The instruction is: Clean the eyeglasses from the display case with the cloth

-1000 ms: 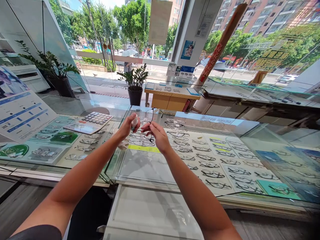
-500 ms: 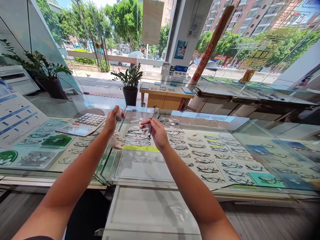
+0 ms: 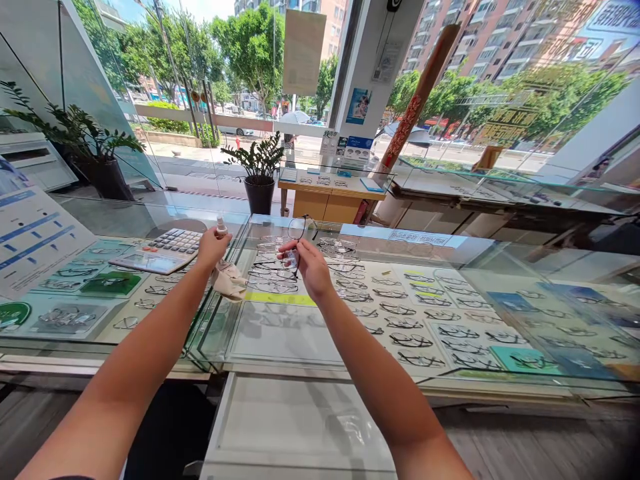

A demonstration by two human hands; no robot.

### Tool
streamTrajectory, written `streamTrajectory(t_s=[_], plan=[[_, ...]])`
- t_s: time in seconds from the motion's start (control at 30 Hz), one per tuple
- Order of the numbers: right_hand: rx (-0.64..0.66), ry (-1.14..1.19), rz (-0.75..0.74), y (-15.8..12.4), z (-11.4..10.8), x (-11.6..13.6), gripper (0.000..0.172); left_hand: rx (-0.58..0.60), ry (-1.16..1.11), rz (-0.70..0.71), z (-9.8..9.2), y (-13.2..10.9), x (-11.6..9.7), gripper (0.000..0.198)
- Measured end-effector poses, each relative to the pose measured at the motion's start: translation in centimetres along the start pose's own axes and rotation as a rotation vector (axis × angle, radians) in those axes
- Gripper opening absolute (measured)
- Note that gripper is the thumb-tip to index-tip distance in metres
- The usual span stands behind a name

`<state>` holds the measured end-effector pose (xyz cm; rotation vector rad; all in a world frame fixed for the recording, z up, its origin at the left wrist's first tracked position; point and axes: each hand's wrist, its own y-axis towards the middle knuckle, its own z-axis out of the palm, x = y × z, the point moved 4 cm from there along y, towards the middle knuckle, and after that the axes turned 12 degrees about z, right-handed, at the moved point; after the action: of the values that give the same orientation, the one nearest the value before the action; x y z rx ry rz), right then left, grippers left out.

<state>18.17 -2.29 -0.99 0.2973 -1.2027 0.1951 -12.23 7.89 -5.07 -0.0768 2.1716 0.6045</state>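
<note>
My left hand (image 3: 212,245) is closed around a small spray bottle (image 3: 221,229) whose white nozzle sticks up above my fingers, and a beige cloth (image 3: 229,281) hangs from the same hand. My right hand (image 3: 309,261) pinches a pair of thin dark-framed glasses (image 3: 297,233) by one lens, holding them upright above the glass counter (image 3: 280,327). The two hands are apart, the bottle to the left of the glasses.
Under the glass counter lie several rows of glasses frames (image 3: 400,313). A calculator (image 3: 163,250) sits on the counter left of my left hand, beside a slanted poster (image 3: 30,233). Potted plants (image 3: 259,170) and a wooden table (image 3: 330,193) stand beyond, by the windows.
My left hand has drawn away to the left from the glasses with the bottle and cloth. My right hand has kept the glasses nearly in place.
</note>
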Motion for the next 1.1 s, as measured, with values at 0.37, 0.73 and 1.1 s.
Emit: streamTrajectory(t_s=[0.37,0.73,1.1], plan=[[-0.004,-0.026,0.011,0.1,0.0,-0.2,0.039,0.034,0.056,0.032,0.0,0.0,0.5,0.025],[0.012,0.007,0.007,-0.1,0.0,0.0,0.039,-0.195,0.052,0.099,-1.9,-0.8,-2.5,0.054],[0.004,-0.032,0.018,-0.3,-0.1,0.1,0.039,0.051,0.329,0.102,-6.8,-0.8,-5.1,0.024]])
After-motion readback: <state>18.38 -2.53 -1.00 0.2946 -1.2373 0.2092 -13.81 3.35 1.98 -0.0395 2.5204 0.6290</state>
